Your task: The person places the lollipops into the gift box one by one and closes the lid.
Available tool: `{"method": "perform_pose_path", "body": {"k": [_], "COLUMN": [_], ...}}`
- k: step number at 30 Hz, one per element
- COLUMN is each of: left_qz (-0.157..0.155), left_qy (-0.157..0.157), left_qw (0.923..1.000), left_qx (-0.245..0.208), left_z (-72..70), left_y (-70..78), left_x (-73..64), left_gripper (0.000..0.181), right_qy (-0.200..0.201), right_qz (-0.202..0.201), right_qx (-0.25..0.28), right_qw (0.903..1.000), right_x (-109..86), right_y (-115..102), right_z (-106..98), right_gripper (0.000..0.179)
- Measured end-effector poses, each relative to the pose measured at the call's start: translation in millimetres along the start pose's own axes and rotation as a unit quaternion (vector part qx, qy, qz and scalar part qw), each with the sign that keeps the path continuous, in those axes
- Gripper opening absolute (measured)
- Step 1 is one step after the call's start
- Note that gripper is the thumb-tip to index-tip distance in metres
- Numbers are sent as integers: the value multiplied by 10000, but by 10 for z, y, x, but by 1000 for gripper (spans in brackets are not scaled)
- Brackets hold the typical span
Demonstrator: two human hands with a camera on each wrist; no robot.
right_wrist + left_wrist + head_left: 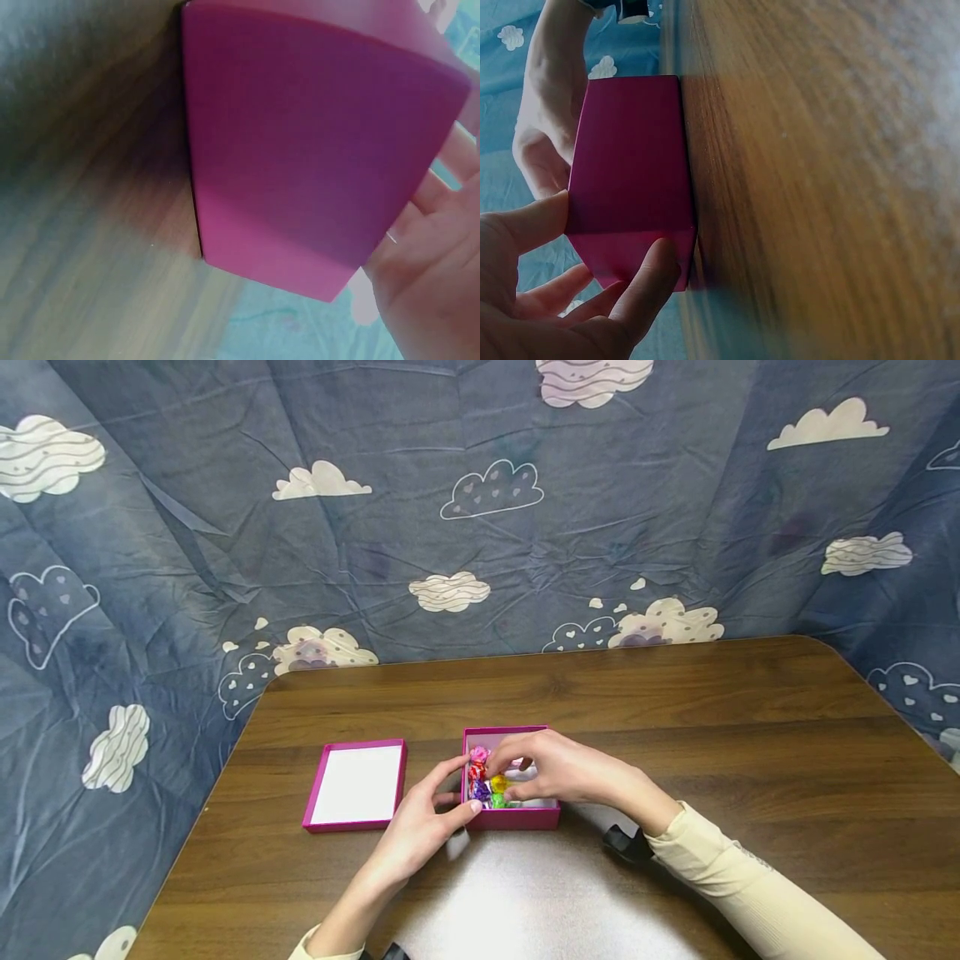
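Observation:
An open magenta box [517, 819] stands on the table, with several shiny wrapped candies in red, pink, purple, green and yellow along its left side. My left hand [415, 828] rests at the box's left side. Its thumb touches the front left corner, and its fingers lie against the outer left wall. Reaching in from the right, my right hand [558, 768] has thumb and fingertips on either side of a yellow candy [499, 784], seemingly pinching it. In the right wrist view the box's wall [315, 150] hides the fingertips.
Left of the box lies a magenta lid [356, 785], its white inside facing up. The wooden table [712, 718] ends at a blue cloud-patterned cloth [510, 560] behind. Black straps show at both wrists.

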State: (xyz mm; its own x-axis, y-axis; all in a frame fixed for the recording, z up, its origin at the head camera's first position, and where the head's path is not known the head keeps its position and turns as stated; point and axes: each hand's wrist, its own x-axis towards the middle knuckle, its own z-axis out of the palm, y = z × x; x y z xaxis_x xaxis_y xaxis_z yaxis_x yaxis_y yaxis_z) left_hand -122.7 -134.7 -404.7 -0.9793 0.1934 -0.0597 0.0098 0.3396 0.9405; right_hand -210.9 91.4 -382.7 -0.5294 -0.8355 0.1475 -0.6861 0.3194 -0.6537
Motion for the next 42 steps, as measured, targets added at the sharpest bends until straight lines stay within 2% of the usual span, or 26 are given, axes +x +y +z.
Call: {"method": "perform_pose_path", "body": {"k": [6,13,20,23,27,31,35,39,42], "left_qz": [10,-39,-15,25,94,169,281,300,297], "left_qy": [-6,65,106,258,659,1043,1389,1718,1953], "left_qw": [10000,10000,9998,9995,9970,9921,9835,9709,9576], "left_qx": [-12,-7,155,204,388,674,1123,1644,2099], "left_z": [3,10,-35,-106,-246,-411,-581,-766,-923], "left_y": [4,11,20,22,21,13,-12,-58,-110], "left_x": [-3,6,3,-31,-120,-219,-305,-380,-437], "left_gripper": [60,60,57,54,50,48,46,45,45], "right_qy": [723,1354,1873,2076,2246,2277,2174,1976,1823], "right_qz": [-80,368,541,489,295,160,127,252,406], "right_qx": [88,397,708,828,875,1036,1278,1729,2184], "right_qw": [9973,9893,9783,9735,9701,9681,9676,9646,9578], "right_x": [-124,-242,-225,-189,-130,-53,37,140,211], "right_y": [-38,-162,-359,-445,-541,-624,-706,-812,-897], "right_z": [-36,-41,61,141,268,385,486,571,647], "right_gripper": [24,27,28,28,28,28,28,31,34]}}
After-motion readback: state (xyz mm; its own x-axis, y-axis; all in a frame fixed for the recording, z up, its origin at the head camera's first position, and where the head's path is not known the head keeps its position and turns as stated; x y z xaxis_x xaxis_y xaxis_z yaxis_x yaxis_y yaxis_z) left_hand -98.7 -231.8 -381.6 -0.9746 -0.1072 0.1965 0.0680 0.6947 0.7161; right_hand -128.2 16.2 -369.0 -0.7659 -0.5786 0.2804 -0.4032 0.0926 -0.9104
